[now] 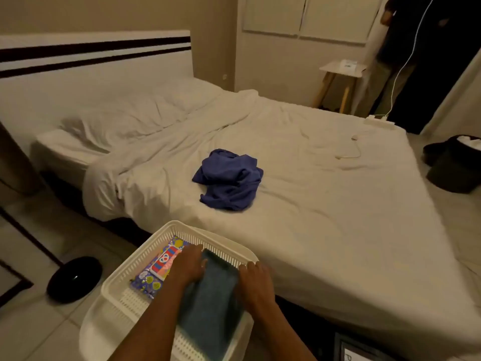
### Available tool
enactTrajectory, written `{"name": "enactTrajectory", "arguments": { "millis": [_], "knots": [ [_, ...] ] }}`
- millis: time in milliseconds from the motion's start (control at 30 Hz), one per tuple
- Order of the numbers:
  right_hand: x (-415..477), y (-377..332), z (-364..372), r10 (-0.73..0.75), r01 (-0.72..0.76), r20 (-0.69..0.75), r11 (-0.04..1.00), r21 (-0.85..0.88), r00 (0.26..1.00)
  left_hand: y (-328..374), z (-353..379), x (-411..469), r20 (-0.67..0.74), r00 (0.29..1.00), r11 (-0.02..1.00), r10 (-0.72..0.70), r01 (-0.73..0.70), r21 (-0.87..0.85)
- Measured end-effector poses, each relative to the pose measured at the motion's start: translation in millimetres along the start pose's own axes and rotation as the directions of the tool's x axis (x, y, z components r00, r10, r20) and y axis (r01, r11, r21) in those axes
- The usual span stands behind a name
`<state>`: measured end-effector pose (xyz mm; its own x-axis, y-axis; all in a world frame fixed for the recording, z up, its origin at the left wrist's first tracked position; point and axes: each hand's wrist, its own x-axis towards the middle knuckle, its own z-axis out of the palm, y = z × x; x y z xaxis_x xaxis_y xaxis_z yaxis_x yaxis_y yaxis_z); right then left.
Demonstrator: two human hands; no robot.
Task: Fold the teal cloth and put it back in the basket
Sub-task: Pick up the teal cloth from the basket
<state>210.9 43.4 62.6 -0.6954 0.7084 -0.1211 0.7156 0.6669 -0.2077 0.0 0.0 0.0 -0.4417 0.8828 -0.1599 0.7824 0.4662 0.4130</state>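
Evidently soft and light, the folded teal cloth (210, 295) lies in the basket (117, 278), left hand (188, 268) and right hand (256, 284) gripping its side edges.

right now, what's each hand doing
Left hand: holds the folded teal cloth.
Right hand: at its other edge, grip cannot be told.
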Motion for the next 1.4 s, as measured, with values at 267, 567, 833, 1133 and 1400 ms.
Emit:
{"name": "enactTrajectory", "arguments": {
  "millis": [267,567,833,1133,1400],
  "knots": [
    [8.0,4.9,24.9,0.064,-0.065,-0.013,0.995,-0.072,0.998,14.5,8.1,-0.1,-0.115,0.98,0.958,-0.163,0.13,-0.254],
    [9.1,13.3,37.0,0.041,-0.056,-0.119,0.991,-0.12,0.992,17.3,-2.3,1.1,-0.078,0.975,0.917,-0.208,0.167,-0.362],
    [1.9,19.0,11.0,0.047,-0.043,-0.05,0.996,0.073,0.998,37.1,-54.2,-26.9,0.004,0.989,0.918,0.148,-0.136,-0.374],
    [-15.5,19.1,-40.2,0.037,-0.049,0.07,0.983,0.177,0.997,84.8,-139.9,-75.2,0.04,0.964,0.92,0.262,-0.237,-0.313],
    [-53.4,46.4,-126.8,0.041,-0.006,-0.141,0.971,0.237,0.989,128.6,-188.9,-103.9,-0.221,0.94,0.936,0.261,-0.302,-0.179]
  ]
}}
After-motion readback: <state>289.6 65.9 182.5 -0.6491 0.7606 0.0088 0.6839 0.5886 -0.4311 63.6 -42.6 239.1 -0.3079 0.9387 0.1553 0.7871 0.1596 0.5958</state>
